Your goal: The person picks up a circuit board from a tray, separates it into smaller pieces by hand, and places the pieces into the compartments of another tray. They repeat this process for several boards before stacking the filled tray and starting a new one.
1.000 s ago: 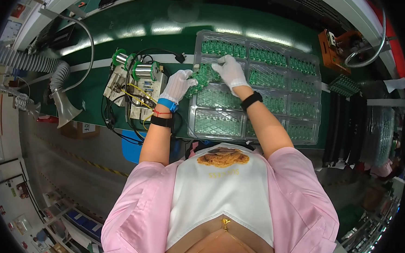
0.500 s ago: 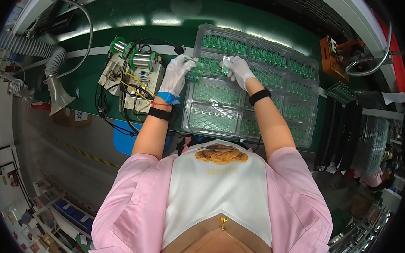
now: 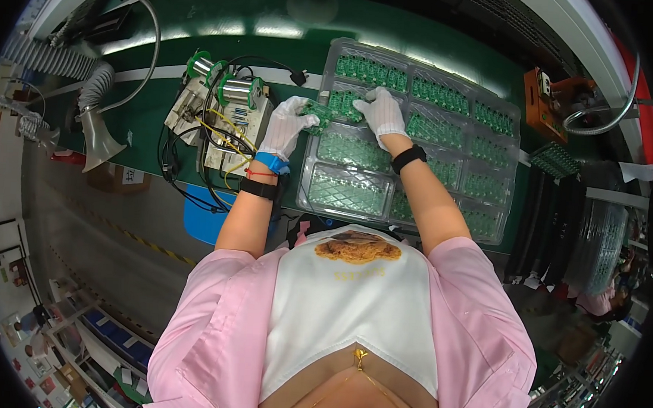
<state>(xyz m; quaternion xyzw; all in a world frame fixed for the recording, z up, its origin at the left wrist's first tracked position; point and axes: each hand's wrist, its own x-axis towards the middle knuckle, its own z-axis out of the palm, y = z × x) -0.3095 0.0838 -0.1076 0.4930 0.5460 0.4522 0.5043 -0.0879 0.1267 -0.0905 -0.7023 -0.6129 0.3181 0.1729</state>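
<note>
My left hand (image 3: 286, 130), in a white glove, is closed on several small green circuit boards (image 3: 319, 116) at the left edge of a clear plastic tray (image 3: 307, 174). My gloved right hand (image 3: 383, 118) reaches over the tray's second compartment from the back. Its thumb and fingers pinch at the right end of a row of upright circuit boards (image 3: 341, 103); the board between them is partly hidden. Similar rows fill other compartments, such as the far left row (image 3: 370, 71).
Left of the tray stand solder wire spools (image 3: 238, 92) on a white device with black and yellow cables (image 3: 218, 134). A clear fume funnel (image 3: 100, 141) hangs at the far left. An orange device (image 3: 540, 101) stands to the right, near a stack of trays (image 3: 597, 235).
My right hand has brought a board from above the tray down to the end of the row, its fingers now lower among the boards. My left hand still holds its boards.
</note>
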